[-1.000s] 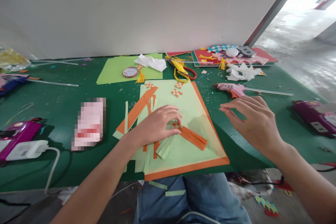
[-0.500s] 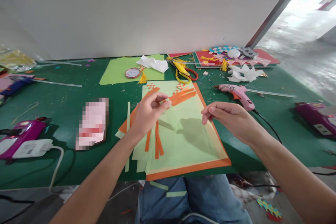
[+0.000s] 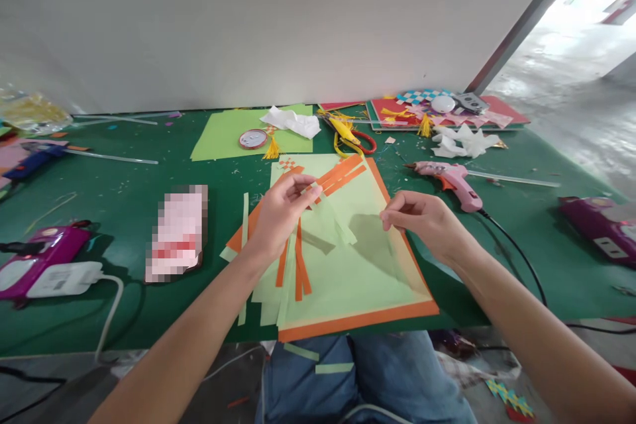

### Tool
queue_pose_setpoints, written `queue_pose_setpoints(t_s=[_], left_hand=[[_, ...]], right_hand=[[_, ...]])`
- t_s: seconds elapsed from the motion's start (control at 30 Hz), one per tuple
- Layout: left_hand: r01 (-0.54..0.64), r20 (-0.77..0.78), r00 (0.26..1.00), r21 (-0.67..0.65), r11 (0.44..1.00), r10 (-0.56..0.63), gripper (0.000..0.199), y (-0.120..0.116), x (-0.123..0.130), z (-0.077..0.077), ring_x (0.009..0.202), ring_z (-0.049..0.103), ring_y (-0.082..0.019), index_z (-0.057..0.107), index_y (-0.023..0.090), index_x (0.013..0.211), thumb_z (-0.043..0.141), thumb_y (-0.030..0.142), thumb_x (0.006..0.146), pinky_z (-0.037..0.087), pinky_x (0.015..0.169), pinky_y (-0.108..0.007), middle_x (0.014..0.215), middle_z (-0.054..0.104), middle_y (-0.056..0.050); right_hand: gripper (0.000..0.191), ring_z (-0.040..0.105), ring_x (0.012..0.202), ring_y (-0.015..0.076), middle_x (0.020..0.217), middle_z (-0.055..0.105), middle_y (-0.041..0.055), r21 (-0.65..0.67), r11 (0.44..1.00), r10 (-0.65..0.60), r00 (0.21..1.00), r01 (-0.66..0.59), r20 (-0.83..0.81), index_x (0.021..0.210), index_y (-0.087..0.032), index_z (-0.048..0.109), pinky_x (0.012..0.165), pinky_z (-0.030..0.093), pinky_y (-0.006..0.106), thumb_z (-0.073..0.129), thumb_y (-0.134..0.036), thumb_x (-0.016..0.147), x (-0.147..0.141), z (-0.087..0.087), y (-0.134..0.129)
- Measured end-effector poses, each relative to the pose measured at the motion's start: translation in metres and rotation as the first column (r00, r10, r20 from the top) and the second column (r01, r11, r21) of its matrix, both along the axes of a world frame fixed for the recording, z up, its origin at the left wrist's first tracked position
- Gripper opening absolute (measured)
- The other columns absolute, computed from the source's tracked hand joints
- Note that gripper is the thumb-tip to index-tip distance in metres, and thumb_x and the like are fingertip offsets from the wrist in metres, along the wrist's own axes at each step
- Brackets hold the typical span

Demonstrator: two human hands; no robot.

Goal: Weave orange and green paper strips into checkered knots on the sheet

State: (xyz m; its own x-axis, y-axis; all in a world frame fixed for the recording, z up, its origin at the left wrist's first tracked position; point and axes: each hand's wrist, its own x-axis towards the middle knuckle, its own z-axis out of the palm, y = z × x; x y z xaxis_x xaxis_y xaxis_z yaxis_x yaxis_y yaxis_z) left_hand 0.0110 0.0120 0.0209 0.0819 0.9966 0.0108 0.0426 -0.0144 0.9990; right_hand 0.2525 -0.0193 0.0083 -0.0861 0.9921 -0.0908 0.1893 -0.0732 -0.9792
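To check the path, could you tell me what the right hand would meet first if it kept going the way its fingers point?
The right hand points leftward; it would probably first meet the woven strips held up by the left hand, though depth is hard to judge.

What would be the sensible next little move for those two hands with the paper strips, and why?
Probably bring the right hand across to pinch the loose ends of the paper strips. The left hand holds the orange and green bundle up by one end only, the green strips droop, and the right hand hangs empty just beside them.
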Motion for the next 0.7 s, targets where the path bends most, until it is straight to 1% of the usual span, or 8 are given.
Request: queue_pose_setpoints(t_s=[0.13,0.23,0.3,0.37,0.43,0.57,0.63,0.7], left_hand=[[0.061,-0.016,0.998,-0.035,0.997,-0.062,0.03,-0.0013,0.0003,0.001,0.082,0.06,-0.014,0.065,0.019,0.096,0.074,0.04,0.077,0.048,0.07,-0.023,0.087,0.065,-0.002],[0.133,-0.047,0.99,-0.048,0.99,-0.135,0.029,-0.0026,0.0003,0.0024,0.082,0.06,-0.014,0.065,0.018,0.096,0.072,0.039,0.078,0.048,0.073,-0.024,0.088,0.065,-0.002],[0.166,-0.069,0.983,-0.061,0.984,-0.17,0.028,-0.0035,0.0005,0.0033,0.083,0.06,-0.014,0.065,0.018,0.096,0.072,0.038,0.079,0.048,0.075,-0.025,0.089,0.066,-0.002],[0.184,-0.077,0.979,-0.069,0.98,-0.189,0.027,-0.0039,0.0007,0.0037,0.084,0.061,-0.015,0.065,0.018,0.096,0.073,0.037,0.078,0.049,0.077,-0.026,0.09,0.067,-0.003],[0.198,-0.079,0.976,-0.069,0.978,-0.203,0.028,-0.0039,0.0008,0.0037,0.084,0.062,-0.015,0.065,0.018,0.097,0.072,0.037,0.078,0.049,0.078,-0.027,0.09,0.067,-0.002],[0.219,-0.098,0.97,-0.066,0.974,-0.224,0.029,-0.0033,0.0011,0.0031,0.084,0.063,-0.016,0.065,0.018,0.097,0.072,0.039,0.078,0.049,0.078,-0.027,0.09,0.068,-0.003],[0.23,-0.098,0.967,-0.064,0.971,-0.235,0.028,-0.0036,0.0011,0.0032,0.084,0.064,-0.016,0.065,0.018,0.096,0.073,0.039,0.078,0.049,0.077,-0.027,0.089,0.068,-0.003],[0.254,-0.091,0.962,-0.066,0.965,-0.259,0.027,-0.0044,0.0008,0.0038,0.083,0.064,-0.016,0.065,0.019,0.095,0.073,0.038,0.078,0.049,0.076,-0.027,0.088,0.069,-0.002]], right_hand=[[0.025,0.04,0.055,0.0081,0.063,0.063,-0.0005,0.026,0.999,-0.033,0.999,0.033,-0.018,0.063,-0.018,0.06,0.052,0.027,0.025,0.076,-0.034,0.074,0.0008,0.0005,-0.0012],[0.03,0.036,0.051,0.0073,0.062,0.063,-0.0001,0.038,0.998,-0.05,0.997,0.053,-0.065,0.066,-0.018,0.056,0.05,0.024,0.026,0.068,-0.04,0.082,0.0023,0.0004,-0.0023],[0.032,0.037,0.051,0.0073,0.062,0.061,-0.0001,0.043,0.998,-0.048,0.995,0.051,-0.082,0.067,-0.018,0.055,0.049,0.024,0.026,0.062,-0.041,0.087,0.0023,0.0004,-0.0023],[0.035,0.041,0.052,0.0079,0.059,0.055,-0.0012,0.042,0.997,-0.061,0.993,0.065,-0.098,0.064,-0.018,0.053,0.048,0.024,0.025,0.06,-0.041,0.089,0.0009,0.0011,-0.0019],[0.039,0.043,0.053,0.0084,0.057,0.045,-0.0031,0.043,0.993,-0.103,0.987,0.109,-0.123,0.06,-0.019,0.046,0.047,0.024,0.025,0.059,-0.041,0.089,-0.0014,0.0022,-0.0015],[0.047,0.035,0.047,0.0073,0.054,0.033,-0.0055,0.08,0.976,-0.189,0.972,0.201,-0.136,0.055,-0.02,0.035,0.045,0.025,0.025,0.058,-0.043,0.09,-0.0043,0.0035,-0.0017],[0.051,0.031,0.045,0.0071,0.052,0.03,-0.0061,0.098,0.969,-0.213,0.969,0.226,-0.121,0.054,-0.02,0.032,0.044,0.024,0.025,0.057,-0.046,0.089,-0.0038,0.003,-0.0019],[0.053,0.031,0.045,0.0072,0.05,0.029,-0.006,0.115,0.966,-0.222,0.97,0.233,-0.103,0.052,-0.021,0.031,0.044,0.025,0.025,0.057,-0.05,0.089,-0.0028,0.0019,-0.002]])
